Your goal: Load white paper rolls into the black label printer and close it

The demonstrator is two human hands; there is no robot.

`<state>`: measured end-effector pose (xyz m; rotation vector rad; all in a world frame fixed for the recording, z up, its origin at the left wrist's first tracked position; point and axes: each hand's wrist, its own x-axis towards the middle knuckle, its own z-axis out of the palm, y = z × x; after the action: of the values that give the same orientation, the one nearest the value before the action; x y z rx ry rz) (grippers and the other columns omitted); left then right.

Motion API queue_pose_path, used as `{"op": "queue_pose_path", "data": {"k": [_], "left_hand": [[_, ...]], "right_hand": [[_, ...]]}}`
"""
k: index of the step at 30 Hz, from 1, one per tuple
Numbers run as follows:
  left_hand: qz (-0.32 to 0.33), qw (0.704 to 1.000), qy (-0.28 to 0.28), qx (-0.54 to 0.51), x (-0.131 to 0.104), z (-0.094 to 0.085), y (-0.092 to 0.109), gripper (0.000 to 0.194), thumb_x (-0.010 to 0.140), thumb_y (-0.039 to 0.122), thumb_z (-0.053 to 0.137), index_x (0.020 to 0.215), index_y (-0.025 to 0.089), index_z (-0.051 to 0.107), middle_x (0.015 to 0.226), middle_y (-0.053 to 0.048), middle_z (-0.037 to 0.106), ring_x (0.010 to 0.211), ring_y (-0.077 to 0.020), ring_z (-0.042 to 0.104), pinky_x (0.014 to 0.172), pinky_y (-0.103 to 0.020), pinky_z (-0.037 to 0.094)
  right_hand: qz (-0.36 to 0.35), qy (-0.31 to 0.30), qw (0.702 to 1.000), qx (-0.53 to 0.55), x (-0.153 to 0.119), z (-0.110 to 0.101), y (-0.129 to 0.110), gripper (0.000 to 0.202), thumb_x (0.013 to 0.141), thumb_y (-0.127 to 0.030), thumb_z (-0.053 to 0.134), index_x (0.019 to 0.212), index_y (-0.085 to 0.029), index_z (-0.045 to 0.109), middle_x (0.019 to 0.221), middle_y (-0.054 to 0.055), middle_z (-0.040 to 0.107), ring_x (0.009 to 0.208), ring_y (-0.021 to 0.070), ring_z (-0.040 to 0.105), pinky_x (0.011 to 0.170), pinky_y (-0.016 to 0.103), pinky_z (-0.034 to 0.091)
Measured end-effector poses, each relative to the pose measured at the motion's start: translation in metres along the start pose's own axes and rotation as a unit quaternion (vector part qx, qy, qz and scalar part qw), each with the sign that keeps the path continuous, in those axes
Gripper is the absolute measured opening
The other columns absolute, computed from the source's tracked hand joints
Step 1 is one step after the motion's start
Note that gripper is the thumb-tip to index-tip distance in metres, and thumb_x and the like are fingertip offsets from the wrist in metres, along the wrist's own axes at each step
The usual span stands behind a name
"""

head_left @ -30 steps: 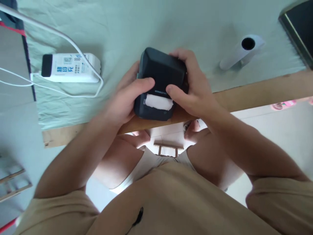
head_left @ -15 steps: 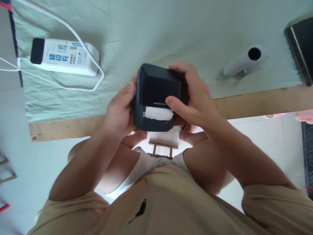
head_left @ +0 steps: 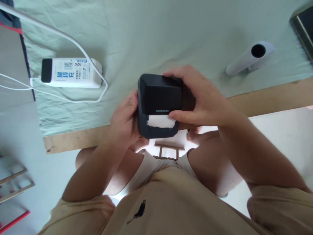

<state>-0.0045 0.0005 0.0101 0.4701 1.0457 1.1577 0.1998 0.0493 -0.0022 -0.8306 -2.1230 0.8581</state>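
Note:
A dark label printer [head_left: 161, 98] with "NIIMBOT" lettering is held between both hands over the table's front edge. A torn-edged white strip [head_left: 158, 121] lies across its lower front part. My left hand [head_left: 126, 119] grips the printer's left side, with the thumb along its edge. From the right, my right hand [head_left: 199, 94] wraps round the other side, fingers at the far top corner. The right thumb rests at the right end of the white strip. Both palms and the printer's underside are hidden.
A green cloth [head_left: 127, 42] covers the table, with a bare wooden edge [head_left: 78, 138] in front. On the left lies a white power bank [head_left: 73, 72] with a white cable [head_left: 104, 85] looped over it. To the right are a white paper roll [head_left: 244, 62] and a dark box [head_left: 305, 29].
The right thumb has slid down from the lettering to the right end of the white strip. The view has shifted slightly, and the printer sits a little lower in it.

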Motion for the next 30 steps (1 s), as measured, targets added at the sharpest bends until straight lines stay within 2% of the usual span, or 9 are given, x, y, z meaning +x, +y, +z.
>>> {"op": "queue_pose_path", "data": {"k": [4, 8, 12, 15, 18, 21, 25, 27, 30], "left_hand": [[0.001, 0.999, -0.004, -0.043, 0.001, 0.001, 0.0, 0.029, 0.101, 0.019, 0.055, 0.086, 0.015, 0.079, 0.072, 0.0, 0.074, 0.064, -0.0097, 0.066, 0.061, -0.019, 0.057], [0.008, 0.998, 0.039, -0.042, 0.003, 0.005, 0.001, 0.026, 0.1, 0.023, 0.059, 0.084, 0.015, 0.077, 0.076, 0.0, 0.075, 0.07, -0.0112, 0.068, 0.066, -0.022, 0.058], [0.023, 0.996, 0.055, -0.061, 0.006, 0.005, 0.002, 0.03, 0.101, 0.016, 0.049, 0.09, 0.013, 0.077, 0.083, -0.001, 0.077, 0.08, -0.0113, 0.072, 0.078, -0.023, 0.059], [0.019, 0.996, 0.049, -0.071, 0.008, 0.005, 0.002, 0.029, 0.101, 0.015, 0.049, 0.09, 0.014, 0.076, 0.085, -0.001, 0.077, 0.08, -0.0114, 0.072, 0.08, -0.023, 0.059], [-0.002, 0.998, 0.017, -0.061, 0.007, 0.005, 0.001, 0.033, 0.103, 0.029, 0.047, 0.088, 0.015, 0.074, 0.082, -0.004, 0.076, 0.086, -0.0195, 0.075, 0.093, -0.036, 0.06], [0.017, 0.998, -0.045, -0.045, 0.004, 0.002, -0.001, 0.03, 0.102, 0.031, 0.049, 0.093, 0.016, 0.073, 0.085, -0.006, 0.079, 0.098, -0.0228, 0.076, 0.098, -0.038, 0.059], [0.039, 0.996, -0.071, -0.038, 0.0, -0.004, -0.003, 0.017, 0.099, 0.026, 0.062, 0.102, 0.014, 0.073, 0.088, 0.0, 0.08, 0.08, -0.0122, 0.075, 0.074, -0.022, 0.058], [0.036, 0.995, -0.091, -0.027, 0.0, -0.007, -0.003, 0.02, 0.097, 0.03, 0.066, 0.105, 0.014, 0.073, 0.092, -0.002, 0.08, 0.082, -0.0131, 0.074, 0.071, -0.022, 0.057], [0.033, 0.992, -0.123, -0.005, 0.0, -0.008, -0.003, 0.027, 0.095, 0.038, 0.069, 0.106, 0.013, 0.072, 0.09, -0.004, 0.078, 0.077, -0.0154, 0.073, 0.065, -0.024, 0.054]], "right_hand": [[-0.003, 0.013, 0.999, -0.042, 0.003, -0.006, -0.004, 0.065, 0.079, -0.061, 0.077, 0.136, -0.039, 0.055, 0.136, 0.005, 0.063, 0.124, 0.0309, 0.061, 0.101, 0.051, 0.058], [-0.057, 0.106, 0.979, -0.162, 0.007, -0.008, -0.008, 0.057, 0.079, -0.069, 0.074, 0.122, -0.034, 0.063, 0.106, 0.007, 0.065, 0.099, 0.0281, 0.064, 0.086, 0.048, 0.056], [-0.118, 0.197, 0.962, -0.149, 0.013, -0.006, -0.017, 0.023, 0.094, -0.044, 0.065, 0.111, -0.028, 0.061, 0.092, -0.002, 0.065, 0.069, 0.0117, 0.057, 0.074, 0.033, 0.054], [-0.073, 0.256, 0.959, -0.096, 0.018, -0.002, -0.028, 0.007, 0.099, -0.024, 0.06, 0.105, -0.026, 0.056, 0.099, -0.008, 0.066, 0.056, 0.0034, 0.044, 0.056, 0.024, 0.041], [-0.001, 0.288, 0.955, -0.067, 0.022, 0.002, -0.032, 0.007, 0.102, -0.018, 0.056, 0.099, -0.024, 0.053, 0.104, -0.007, 0.063, 0.06, 0.0017, 0.051, 0.056, 0.024, 0.039], [-0.038, 0.31, 0.949, -0.031, 0.026, 0.006, -0.027, 0.007, 0.1, -0.017, 0.058, 0.097, -0.022, 0.053, 0.092, -0.004, 0.057, 0.078, 0.0079, 0.067, 0.065, 0.027, 0.045], [-0.07, 0.234, 0.939, -0.241, 0.025, 0.009, -0.027, 0.012, 0.093, -0.015, 0.061, 0.083, -0.021, 0.06, 0.08, -0.003, 0.07, 0.073, 0.0122, 0.066, 0.066, 0.029, 0.045], [-0.018, 0.145, 0.931, -0.334, 0.024, 0.009, -0.035, 0.016, 0.095, -0.019, 0.058, 0.08, -0.023, 0.063, 0.077, -0.003, 0.073, 0.067, 0.0135, 0.064, 0.061, 0.03, 0.041], [0.079, -0.004, 0.919, -0.386, 0.024, 0.007, -0.051, 0.016, 0.097, -0.026, 0.057, 0.084, -0.026, 0.066, 0.076, -0.003, 0.073, 0.058, 0.0132, 0.059, 0.054, 0.031, 0.028]]}}
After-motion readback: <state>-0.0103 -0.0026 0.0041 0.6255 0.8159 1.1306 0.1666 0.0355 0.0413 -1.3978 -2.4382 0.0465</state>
